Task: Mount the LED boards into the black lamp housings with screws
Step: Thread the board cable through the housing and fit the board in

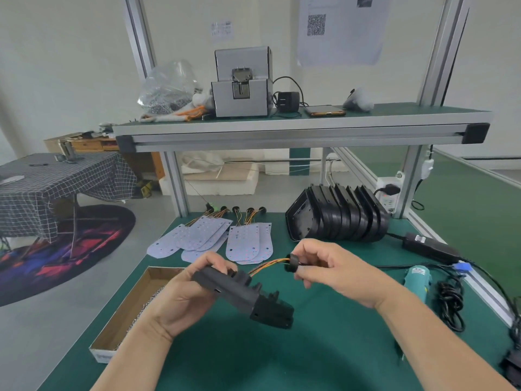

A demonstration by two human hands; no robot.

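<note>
My left hand (183,294) grips a black lamp housing (248,297) above the green bench, its back side towards me. Orange and yellow wires (267,266) run out of the housing to a black round plug (290,262), which my right hand (329,269) pinches between thumb and fingers. Several white LED boards (214,238) with wire tails lie fanned out behind my hands. A row of black lamp housings (338,214) stands on edge at the back right. A teal electric screwdriver (418,280) lies to the right of my right hand.
An open cardboard box (132,303) sits at the bench's left edge. A black power adapter (428,246) and coiled cables (451,303) lie at the right edge. On the upper shelf (282,131) stand a grey screw feeder (242,86), a bag of screws (166,91) and a phone (324,110).
</note>
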